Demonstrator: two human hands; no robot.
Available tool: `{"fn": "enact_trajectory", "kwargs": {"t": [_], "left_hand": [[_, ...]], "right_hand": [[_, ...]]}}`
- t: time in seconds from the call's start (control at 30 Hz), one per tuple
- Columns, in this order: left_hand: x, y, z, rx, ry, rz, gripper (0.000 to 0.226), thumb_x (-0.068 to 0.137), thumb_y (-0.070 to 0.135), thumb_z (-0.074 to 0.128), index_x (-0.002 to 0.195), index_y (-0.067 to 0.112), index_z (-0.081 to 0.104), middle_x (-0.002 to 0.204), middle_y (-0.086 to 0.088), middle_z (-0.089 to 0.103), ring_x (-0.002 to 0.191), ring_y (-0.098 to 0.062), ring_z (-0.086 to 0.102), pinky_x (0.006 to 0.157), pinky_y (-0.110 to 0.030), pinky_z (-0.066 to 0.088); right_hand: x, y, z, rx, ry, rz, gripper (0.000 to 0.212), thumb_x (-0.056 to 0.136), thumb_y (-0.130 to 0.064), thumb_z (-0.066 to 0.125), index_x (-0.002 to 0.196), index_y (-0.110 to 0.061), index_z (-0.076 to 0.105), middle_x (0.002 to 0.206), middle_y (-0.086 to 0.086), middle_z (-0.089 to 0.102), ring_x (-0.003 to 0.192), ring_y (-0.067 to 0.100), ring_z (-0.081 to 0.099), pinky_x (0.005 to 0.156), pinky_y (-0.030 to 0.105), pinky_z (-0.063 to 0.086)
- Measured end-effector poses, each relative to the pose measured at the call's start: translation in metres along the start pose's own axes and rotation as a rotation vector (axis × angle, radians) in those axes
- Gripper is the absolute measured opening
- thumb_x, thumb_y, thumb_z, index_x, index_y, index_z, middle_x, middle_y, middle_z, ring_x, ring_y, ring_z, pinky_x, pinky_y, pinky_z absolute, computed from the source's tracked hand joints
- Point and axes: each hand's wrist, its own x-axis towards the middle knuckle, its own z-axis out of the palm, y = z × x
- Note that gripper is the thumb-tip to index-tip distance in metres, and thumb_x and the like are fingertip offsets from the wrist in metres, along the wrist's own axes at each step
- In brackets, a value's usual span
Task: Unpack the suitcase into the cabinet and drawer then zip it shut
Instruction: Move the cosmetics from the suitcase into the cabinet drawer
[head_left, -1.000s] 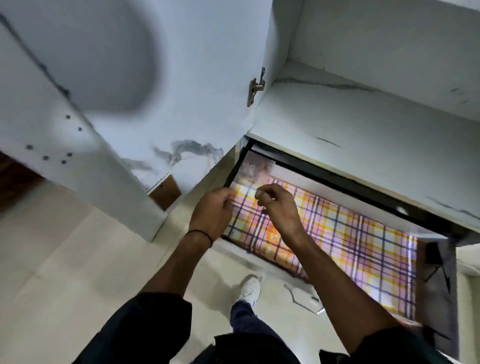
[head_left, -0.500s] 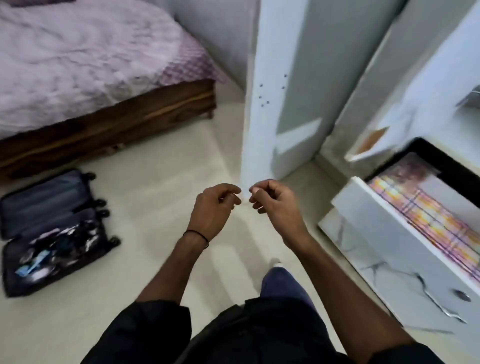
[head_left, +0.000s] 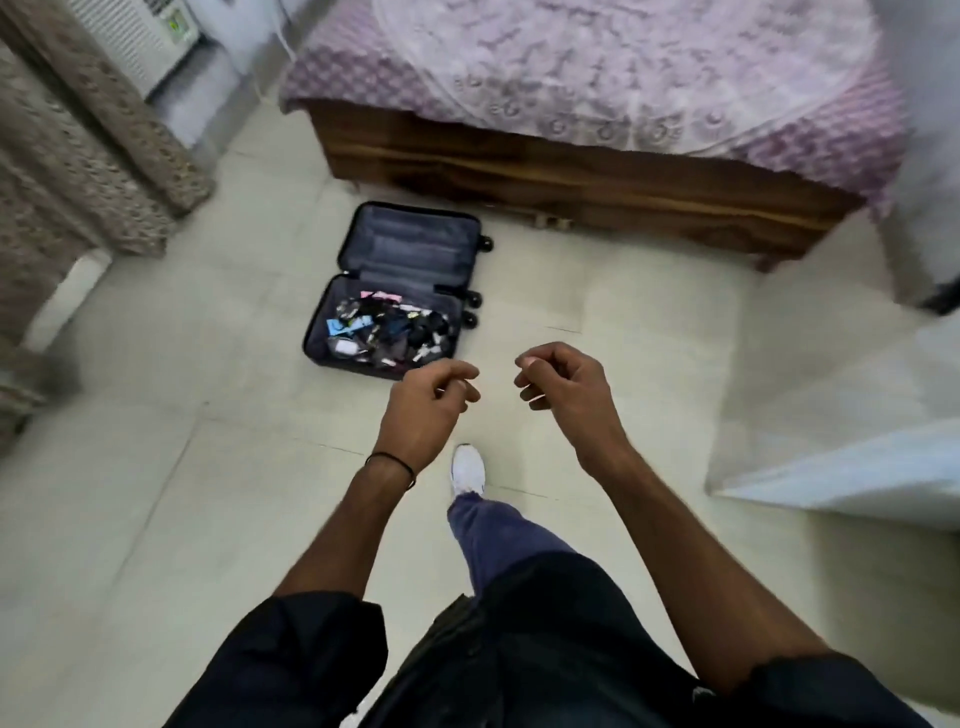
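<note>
The suitcase (head_left: 395, 260) lay open, its near half full of small items (head_left: 384, 332); left hand (head_left: 423, 402) and right hand (head_left: 563, 387) each had a loosely curled, empty grip; unpacking and zipping seemingly remained

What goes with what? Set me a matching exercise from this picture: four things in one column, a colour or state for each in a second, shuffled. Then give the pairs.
Things
1. suitcase
2. bedspread
3. shoe
4. wristband

Colour or state
A. white
B. purple
C. lying open, one half full of small items
D. black, round a wrist

Pairs: 1-C, 2-B, 3-A, 4-D
</note>
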Motion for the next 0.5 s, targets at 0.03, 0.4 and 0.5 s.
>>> {"fn": "enact_trajectory", "kwargs": {"t": [0.03, 0.4, 0.5], "left_hand": [[0.023, -0.003, -0.019, 0.003, 0.018, -0.013, 0.029, 0.091, -0.002, 0.046, 0.099, 0.014, 0.07, 0.084, -0.003, 0.073, 0.071, -0.004, 0.066, 0.073, -0.021, 0.054], [0.219, -0.013, -0.199, -0.028, 0.101, -0.171, 0.026, 0.093, -0.006, 0.045, 0.105, -0.001, 0.068, 0.089, -0.013, 0.072, 0.065, 0.003, 0.064, 0.058, -0.006, 0.044], [0.265, -0.035, -0.235, -0.039, 0.064, -0.196, 0.026, 0.093, -0.005, 0.047, 0.104, 0.001, 0.069, 0.089, -0.012, 0.073, 0.066, 0.003, 0.063, 0.059, -0.006, 0.043]], "right_hand": [[0.029, -0.007, 0.022, 0.001, -0.022, 0.002, 0.013, 0.095, -0.012, 0.059, 0.095, -0.004, 0.068, 0.082, 0.013, 0.07, 0.07, 0.015, 0.063, 0.066, 0.029, 0.051], [0.249, -0.106, 0.191, -0.033, -0.136, 0.071, 0.014, 0.096, -0.012, 0.058, 0.096, -0.003, 0.068, 0.079, 0.01, 0.069, 0.064, 0.012, 0.062, 0.06, 0.023, 0.049], [0.284, -0.112, 0.23, -0.038, -0.107, 0.116, 0.014, 0.097, -0.011, 0.058, 0.095, -0.001, 0.068, 0.078, 0.01, 0.069, 0.061, 0.01, 0.062, 0.058, 0.021, 0.049]]}}
